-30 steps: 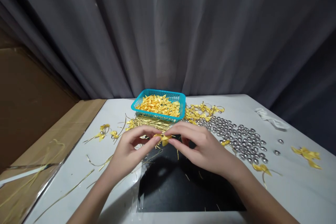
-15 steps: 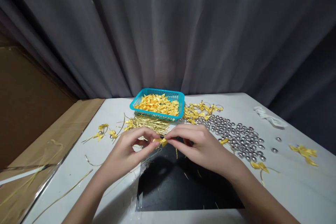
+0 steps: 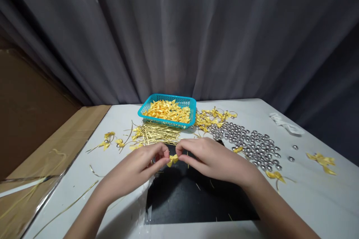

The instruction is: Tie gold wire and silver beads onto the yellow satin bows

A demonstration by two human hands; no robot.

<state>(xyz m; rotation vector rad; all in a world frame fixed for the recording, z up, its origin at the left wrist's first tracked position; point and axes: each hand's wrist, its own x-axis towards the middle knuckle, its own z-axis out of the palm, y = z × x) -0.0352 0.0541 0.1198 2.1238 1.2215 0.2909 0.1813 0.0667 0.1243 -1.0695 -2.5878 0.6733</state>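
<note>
A small yellow ribbon bow [image 3: 172, 160] is held between my two hands, above the far part of a black mat [image 3: 202, 198]. My left hand [image 3: 143, 162] pinches its left side between thumb and fingertips. On the right side, my right hand [image 3: 206, 155] grips it with thumb and forefinger. Just beyond my hands lies a heap of gold twist ties [image 3: 161, 133]. Behind that stands a blue plastic basket [image 3: 142, 113] filled with more yellow bows [image 3: 165, 110].
Many silver domed pieces [image 3: 252, 142] spread over the white table [image 3: 308, 201] at the right. Bows with ties [image 3: 209, 119] lie beside the basket, others [image 3: 322, 161] farther right. A crumpled white wrapper [image 3: 286, 124] is near the right edge. Cardboard [image 3: 61, 145] borders the left.
Both hands have come slightly lower and nearer with the bow. The bow now shows both its loops more plainly between the fingertips.
</note>
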